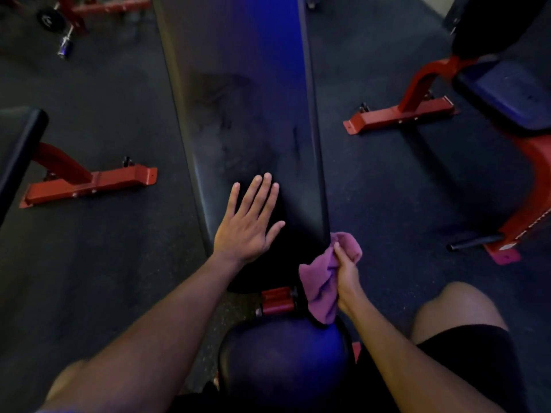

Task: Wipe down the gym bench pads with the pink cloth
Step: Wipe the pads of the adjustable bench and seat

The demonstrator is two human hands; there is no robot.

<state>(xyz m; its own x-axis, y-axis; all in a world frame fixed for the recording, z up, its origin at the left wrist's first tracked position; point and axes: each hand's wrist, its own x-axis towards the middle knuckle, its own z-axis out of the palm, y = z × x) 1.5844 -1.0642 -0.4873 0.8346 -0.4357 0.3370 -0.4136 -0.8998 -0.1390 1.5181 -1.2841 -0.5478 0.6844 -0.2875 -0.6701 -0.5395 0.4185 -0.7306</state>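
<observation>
A long dark bench back pad (238, 93) runs away from me down the middle of the view. My left hand (249, 222) lies flat on its near end with the fingers spread and straight. My right hand (346, 274) grips the bunched pink cloth (320, 289) against the pad's right edge near the near corner. Part of the cloth hangs below my fist. Below my arms sits the smaller seat pad (283, 362), dark with a blue sheen. A red hinge bracket (277, 301) joins the two pads.
Red bench frames stand on the dark rubber floor at left (89, 183) and right (399, 114). A second bench with a blue pad (504, 93) is at far right. A barbell end (64, 46) lies at top left. My bare knee (456, 308) is at lower right.
</observation>
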